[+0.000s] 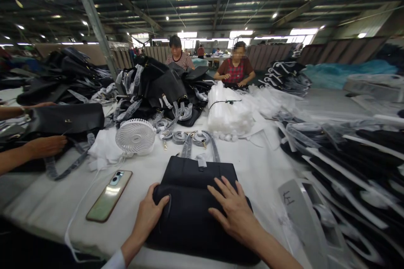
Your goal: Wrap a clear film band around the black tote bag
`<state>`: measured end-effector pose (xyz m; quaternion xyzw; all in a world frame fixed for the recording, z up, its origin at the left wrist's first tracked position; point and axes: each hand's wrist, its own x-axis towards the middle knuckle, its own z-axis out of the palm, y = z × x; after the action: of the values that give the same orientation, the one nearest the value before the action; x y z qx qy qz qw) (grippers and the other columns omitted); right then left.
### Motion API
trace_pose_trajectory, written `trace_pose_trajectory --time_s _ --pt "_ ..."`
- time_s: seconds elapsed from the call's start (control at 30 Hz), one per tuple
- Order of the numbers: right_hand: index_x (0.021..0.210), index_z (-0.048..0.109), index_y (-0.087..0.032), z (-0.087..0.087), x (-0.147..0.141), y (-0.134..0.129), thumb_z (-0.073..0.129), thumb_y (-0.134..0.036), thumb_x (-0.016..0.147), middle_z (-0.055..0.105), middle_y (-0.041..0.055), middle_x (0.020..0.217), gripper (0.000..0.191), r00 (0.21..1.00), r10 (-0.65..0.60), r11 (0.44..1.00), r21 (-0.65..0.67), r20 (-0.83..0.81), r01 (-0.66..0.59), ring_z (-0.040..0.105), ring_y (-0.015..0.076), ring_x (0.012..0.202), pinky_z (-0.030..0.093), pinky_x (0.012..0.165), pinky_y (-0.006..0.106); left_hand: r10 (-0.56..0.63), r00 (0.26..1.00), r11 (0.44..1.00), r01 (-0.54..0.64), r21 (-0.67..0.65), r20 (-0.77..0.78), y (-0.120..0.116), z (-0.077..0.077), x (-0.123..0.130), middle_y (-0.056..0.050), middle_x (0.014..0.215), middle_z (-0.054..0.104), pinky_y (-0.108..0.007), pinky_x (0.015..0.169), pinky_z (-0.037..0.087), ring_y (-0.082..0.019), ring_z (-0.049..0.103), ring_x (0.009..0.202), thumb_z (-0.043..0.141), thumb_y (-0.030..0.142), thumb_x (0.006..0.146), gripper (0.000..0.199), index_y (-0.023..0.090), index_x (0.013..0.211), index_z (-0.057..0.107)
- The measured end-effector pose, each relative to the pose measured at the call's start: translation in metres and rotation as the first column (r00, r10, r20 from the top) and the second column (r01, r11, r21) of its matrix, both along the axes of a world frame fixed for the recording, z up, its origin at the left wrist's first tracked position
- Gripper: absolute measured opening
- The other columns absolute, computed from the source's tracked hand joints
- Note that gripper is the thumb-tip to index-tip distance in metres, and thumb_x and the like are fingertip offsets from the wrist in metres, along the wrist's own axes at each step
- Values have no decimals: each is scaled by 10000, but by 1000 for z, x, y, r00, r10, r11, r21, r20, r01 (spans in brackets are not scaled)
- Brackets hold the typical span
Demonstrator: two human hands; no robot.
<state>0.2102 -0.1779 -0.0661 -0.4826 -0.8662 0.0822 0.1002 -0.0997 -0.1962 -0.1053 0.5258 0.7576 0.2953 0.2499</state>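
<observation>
A black handbag point(195, 222) lies on the white-covered table in front of me, its two wrapped handles point(187, 147) pointing away. My left hand point(150, 210) grips the bag's left edge, thumb on top and the other fingers partly hidden at the side. Spread flat on the right part of the bag is my right hand point(232, 208), fingers apart. Wrapped straps with gold clasps point(202, 137) lie just beyond the handles. A small piece of white wrapping point(201, 160) covers the spot near the closure.
To the left are a phone point(109, 196) and a white fan point(135, 136). A co-worker's hands handle another black bag point(67, 119). Bag piles point(160, 81) and white plastic sleeves point(229, 111) stand behind. A grey plastic holder point(303, 214) and stacked black pieces point(353, 168) fill the right.
</observation>
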Motion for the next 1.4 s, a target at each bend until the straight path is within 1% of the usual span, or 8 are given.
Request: trace_pose_trajectory --time_s 0.13,0.23,0.37,0.47,0.53,0.97,1.2,1.4 --pt "1487 329 -370 -18 -21 8 399 -564 964 358 100 1550 562 997 67 987 -152 34 -61 258 377 1437 211 1096 708 -5 964 996 29 88 -266 -11 6 8 -168 1244 627 -486 985 475 -331 597 1164 503 438 915 535 160 1369 453" --pt "1499 287 -381 -28 -22 9 381 -572 967 326 95 1566 572 997 68 988 -145 40 -61 229 375 1448 195 1099 712 -126 791 947 275 164 -599 -15 20 32 -155 1431 492 -599 1104 317 -359 413 1356 466 292 945 473 229 1414 446" --pt "1511 265 -355 -31 -19 10 396 -537 971 313 103 1569 584 994 86 989 -128 66 -77 215 389 1449 197 1096 726 -497 548 729 685 19 -673 -1 31 77 -101 1570 323 -647 1136 240 -380 236 1448 548 492 910 672 318 1504 286" --pt "1538 145 -330 -36 -17 8 377 -506 984 277 111 1578 626 990 119 985 -132 77 -108 197 411 1448 197 1087 751 -679 421 565 823 -62 -601 15 19 97 -110 1600 249 -676 1115 259 -419 223 1447 499 732 820 900 360 1538 106" --pt "1542 41 -323 -41 -16 7 368 -498 989 238 110 1589 667 987 144 981 -140 67 -133 180 416 1451 201 1087 759 -735 381 515 852 -95 -561 21 6 101 -131 1607 213 -677 1109 267 -421 226 1448 436 774 815 909 370 1537 60" --pt "1532 -48 -337 -41 -11 5 452 -536 953 139 76 1616 790 992 122 973 -198 -14 -123 116 363 1477 149 1158 683 -775 372 505 851 -146 -511 27 -18 101 -134 1602 212 -645 1139 248 -405 211 1459 550 684 827 902 368 1532 85" --pt "1545 73 -321 -32 -17 -2 465 -509 955 239 70 1598 733 997 76 990 -121 14 -74 163 318 1475 174 1182 603 -720 419 535 843 -58 -554 18 -6 99 -94 1601 256 -579 1169 233 -335 207 1472 537 660 848 891 348 1537 68" --pt "1540 72 -352 -48 -10 2 446 -543 955 257 80 1589 720 994 108 992 -69 -11 -108 240 340 1451 246 1150 630 -746 328 498 853 -159 -580 28 -13 102 -158 1571 286 -628 1105 314 -403 285 1433 543 704 815 941 330 1535 67"
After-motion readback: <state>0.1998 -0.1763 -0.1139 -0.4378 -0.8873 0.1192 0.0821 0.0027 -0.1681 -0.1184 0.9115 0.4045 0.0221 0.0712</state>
